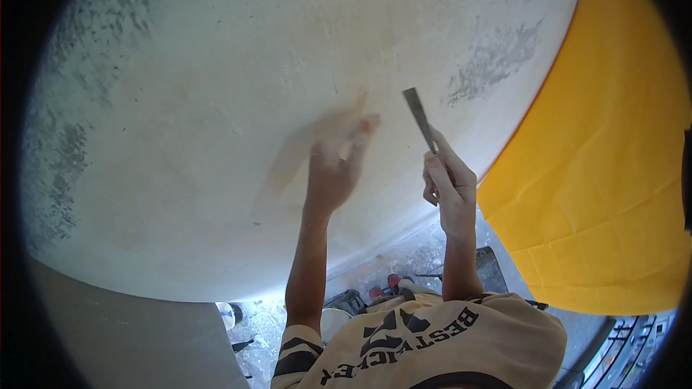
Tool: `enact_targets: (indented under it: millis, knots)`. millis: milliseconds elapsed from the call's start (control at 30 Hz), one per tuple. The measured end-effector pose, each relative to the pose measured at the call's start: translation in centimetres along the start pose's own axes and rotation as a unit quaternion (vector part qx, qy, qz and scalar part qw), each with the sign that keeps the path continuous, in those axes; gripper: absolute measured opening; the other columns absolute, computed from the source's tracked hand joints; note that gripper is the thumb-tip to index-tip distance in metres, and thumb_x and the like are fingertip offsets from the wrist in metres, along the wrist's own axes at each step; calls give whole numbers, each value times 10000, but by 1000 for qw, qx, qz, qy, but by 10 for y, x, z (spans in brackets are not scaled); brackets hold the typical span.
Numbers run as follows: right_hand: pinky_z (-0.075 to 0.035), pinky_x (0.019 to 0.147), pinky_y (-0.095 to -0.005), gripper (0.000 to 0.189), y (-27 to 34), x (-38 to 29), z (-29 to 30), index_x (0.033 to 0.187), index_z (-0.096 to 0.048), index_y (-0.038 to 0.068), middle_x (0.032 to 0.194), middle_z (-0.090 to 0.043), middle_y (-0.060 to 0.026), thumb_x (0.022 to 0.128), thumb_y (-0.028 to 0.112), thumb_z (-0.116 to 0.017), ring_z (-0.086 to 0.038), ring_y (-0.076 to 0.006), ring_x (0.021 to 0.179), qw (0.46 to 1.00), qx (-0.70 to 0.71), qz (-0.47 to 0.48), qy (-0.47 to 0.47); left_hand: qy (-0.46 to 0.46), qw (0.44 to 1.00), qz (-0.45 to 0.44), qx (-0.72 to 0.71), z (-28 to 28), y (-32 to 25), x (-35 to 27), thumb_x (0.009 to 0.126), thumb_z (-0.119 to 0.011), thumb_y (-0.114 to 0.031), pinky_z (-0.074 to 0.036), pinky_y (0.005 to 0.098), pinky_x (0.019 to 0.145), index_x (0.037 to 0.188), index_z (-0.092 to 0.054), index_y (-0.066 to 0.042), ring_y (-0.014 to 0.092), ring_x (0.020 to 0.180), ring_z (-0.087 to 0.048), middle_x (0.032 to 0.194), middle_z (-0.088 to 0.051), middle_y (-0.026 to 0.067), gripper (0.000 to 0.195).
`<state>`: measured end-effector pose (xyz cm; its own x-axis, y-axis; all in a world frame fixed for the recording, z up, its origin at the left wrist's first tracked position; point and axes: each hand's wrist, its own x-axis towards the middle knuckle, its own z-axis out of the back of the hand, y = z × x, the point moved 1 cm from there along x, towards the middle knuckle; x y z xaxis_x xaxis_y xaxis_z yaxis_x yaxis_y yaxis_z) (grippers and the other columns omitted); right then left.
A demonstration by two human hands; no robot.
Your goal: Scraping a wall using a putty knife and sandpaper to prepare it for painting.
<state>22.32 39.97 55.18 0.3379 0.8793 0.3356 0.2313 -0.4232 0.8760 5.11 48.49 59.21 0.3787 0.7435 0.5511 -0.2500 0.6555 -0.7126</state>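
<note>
My right hand [446, 173] grips a putty knife [416, 111], its flat grey metal blade pointing up and slightly left. The handle is mostly hidden by my fingers. A large pale plaster-like surface [216, 173] fills most of the view, with rough dark grey patches near its edges and faint scratches in the middle. Close to that surface is my left hand [332, 173], blurred, its shadow falling beside it. Whether its fingertips touch the surface or hold something small cannot be made out.
A creased yellow sheet-like surface [589, 173] borders the pale one on the right. Below lies a white-spattered floor [265, 316]. A round-rimmed container [334, 321] stands by my body, a smaller white one [227, 313] farther left. Red shoes [393, 281] show below my arms.
</note>
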Motion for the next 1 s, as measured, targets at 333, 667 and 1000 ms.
enact_targets:
  millis: [333, 667, 1000]
  knots:
    - [-318, 525, -210, 348, 19, -24, -2, 1239, -674, 47, 750, -521, 10, 893, 56, -706, -401, -30, 619, 977, -201, 66, -18, 54, 970, -118, 203, -53, 6, 11, 951, -582, -206, -398, 471, 1005, 1302, -586, -86, 314, 1195, -572, 1260, -611, 183, 371]
    - [-311, 511, -220, 304, 43, -7, 26, 1149, -733, 82, 754, -578, -14, 847, 44, -733, -431, -57, 582, 930, -328, 119, -112, 93, 929, -170, 315, -64, -23, 31, 958, -571, -201, -304, 502, 1103, 1343, -559, -79, 347, 1382, -381, 1463, -431, 214, 404]
    - [-346, 507, -238, 257, 43, 3, 41, 1133, -717, 26, 716, -582, -42, 878, 60, -711, -436, -71, 573, 915, -354, 156, -116, 113, 898, -178, 386, -45, -30, 25, 960, -590, -246, -316, 487, 1134, 1343, -584, -120, 363, 1370, -413, 1504, -420, 172, 403]
